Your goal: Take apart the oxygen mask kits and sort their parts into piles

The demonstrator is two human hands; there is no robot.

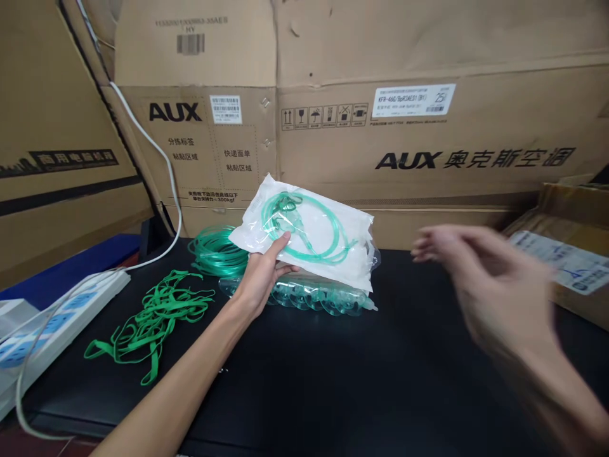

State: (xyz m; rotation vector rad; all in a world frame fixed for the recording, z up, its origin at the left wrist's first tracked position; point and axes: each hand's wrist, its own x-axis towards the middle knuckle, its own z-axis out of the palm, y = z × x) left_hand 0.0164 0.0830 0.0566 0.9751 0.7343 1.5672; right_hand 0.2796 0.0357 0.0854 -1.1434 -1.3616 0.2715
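Left hand [261, 274] first: pinching the lower left edge of a sealed plastic pouch [314, 231], thumb on top, fingers underneath, forearm stretched in from the lower left, palm turned up. Holds the pouch tilted in the air just above the black table [304, 381], in front of the stacked cardboard boxes [428, 152] along the back wall. Shows green tubing curled inside the clear film. Right hand [480, 279] blurred in mid-air to the right, well apart from the pouch, fingers loosely spread, gripping nothing. Lying under the pouch: a row of clear masks [318, 298], beside it a green tubing coil [216, 251], further left a heap of green straps [152, 324], then a white power strip [61, 317] with its cable. Likely risk: only one edge pinched, so the slick film could slip and drop onto the masks, or sag and snag the coil.
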